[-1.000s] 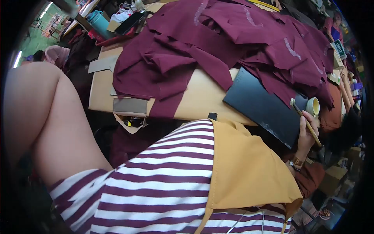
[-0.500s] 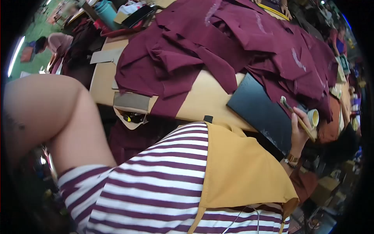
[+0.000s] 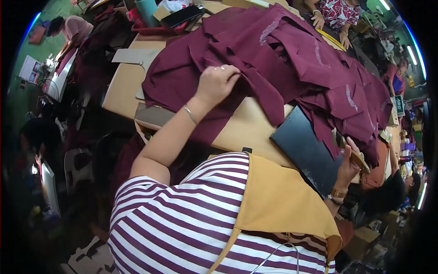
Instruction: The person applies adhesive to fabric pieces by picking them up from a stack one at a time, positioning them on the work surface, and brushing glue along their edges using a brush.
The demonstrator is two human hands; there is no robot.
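My left hand (image 3: 216, 84) is over the heap of maroon cloth (image 3: 182, 68), its fingers pinched at the edge of a cloth piece. Several cloth pieces overlap across the table, some with whitish smears on them. In my right hand (image 3: 349, 166) is a brush (image 3: 361, 162) with a wooden handle, held near the right edge of a black board (image 3: 303, 144). Its bristle end is hard to make out against the cloth. The board lies slanted at the table's near edge, with cloth hanging over its upper part.
A red tray (image 3: 159, 30) with a phone (image 3: 182, 16) and a teal bottle (image 3: 146, 11) stands at the back left. Pale card pieces (image 3: 137, 55) lie on the left. Across the table, another person's hands (image 3: 319, 20) are beside a yellow strip (image 3: 331, 39). Other people work around.
My left arm has swung in from the left, and the hand is now at the cloth. My right hand still holds the brush, now turned and slightly lower. The view has shifted.
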